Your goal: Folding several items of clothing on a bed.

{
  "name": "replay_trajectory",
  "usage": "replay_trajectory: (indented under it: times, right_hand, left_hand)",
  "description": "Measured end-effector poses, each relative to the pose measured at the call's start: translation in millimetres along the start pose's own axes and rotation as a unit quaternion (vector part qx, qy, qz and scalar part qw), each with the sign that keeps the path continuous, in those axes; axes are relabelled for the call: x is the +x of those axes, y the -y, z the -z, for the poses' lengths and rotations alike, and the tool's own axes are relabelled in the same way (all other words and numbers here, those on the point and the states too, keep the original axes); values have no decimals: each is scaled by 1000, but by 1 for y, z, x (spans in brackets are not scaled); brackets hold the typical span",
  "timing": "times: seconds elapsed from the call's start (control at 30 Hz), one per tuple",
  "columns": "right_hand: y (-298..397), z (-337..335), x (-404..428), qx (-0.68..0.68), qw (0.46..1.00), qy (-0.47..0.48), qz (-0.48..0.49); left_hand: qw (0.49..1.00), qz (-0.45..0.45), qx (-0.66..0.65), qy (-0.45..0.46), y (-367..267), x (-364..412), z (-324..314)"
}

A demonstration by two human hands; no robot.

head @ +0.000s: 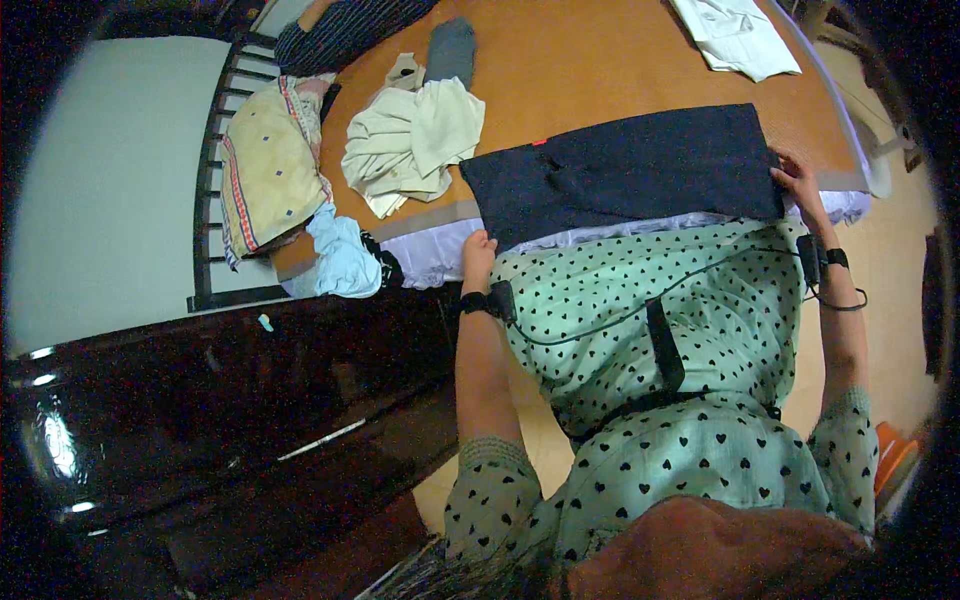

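Note:
A dark, nearly black folded garment (630, 169) lies spread across the near edge of the bed, with a small red tag (539, 142) on its far edge. My left hand (478, 255) pinches its near left corner. At the opposite end, my right hand (796, 182) has its fingers on the right edge, thumb and fingers gripping the cloth. The garment lies fairly flat, its front part over the lavender frilled bed edge. What lies under it is hidden.
Left of the garment are crumpled cream clothes (412, 139) and a grey piece (451, 49). A yellow pillow (274, 165) and light blue cloth (341, 251) lie by the bed rails. White folded cloth (739, 34) is far right. Dark glossy furniture (225, 420) stands left; another person's striped clothing (345, 34) shows at top.

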State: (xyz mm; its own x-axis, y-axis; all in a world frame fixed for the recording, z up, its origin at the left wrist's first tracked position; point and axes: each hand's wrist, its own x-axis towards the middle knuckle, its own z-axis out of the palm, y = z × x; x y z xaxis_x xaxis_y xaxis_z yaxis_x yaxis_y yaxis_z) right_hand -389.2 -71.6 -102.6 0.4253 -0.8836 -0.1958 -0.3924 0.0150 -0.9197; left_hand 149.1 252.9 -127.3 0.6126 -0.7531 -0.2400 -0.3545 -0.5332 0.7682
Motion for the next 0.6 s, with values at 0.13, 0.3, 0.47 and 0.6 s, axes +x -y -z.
replay_trajectory:
  times: [0.13,0.3,0.47,0.6]
  right_hand:
    - [-4,3,-1,72,996,-28,53]
    - [31,-1,-7,63,997,40,33]
    - [24,4,-10,-22,995,52,77]
    - [35,1,-12,-113,989,16,91]
  left_hand:
    - [992,-10,124,-4,-35,1,-10]
    - [974,-66,189,-107,-63,14,-8]
    - [978,-50,169,-113,-73,35,-23]
    - [982,-77,144,-95,-61,45,-13]
